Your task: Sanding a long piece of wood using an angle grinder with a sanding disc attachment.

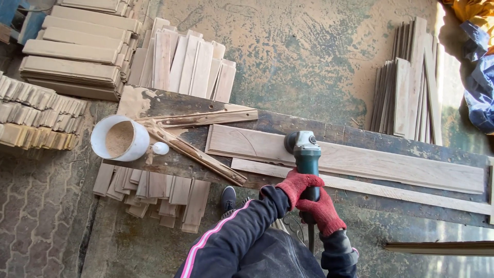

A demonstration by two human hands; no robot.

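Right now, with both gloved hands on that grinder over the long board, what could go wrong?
The board lies loose on the workbench with no clamp in view, so it may shift under the grinder. Both the left hand and right hand grip the tool, leaving nothing to steady the wood. The loose sticks and white bucket nearby could get knocked.

Sharp daylight view, sun glare upper right, wide-angle edge bending
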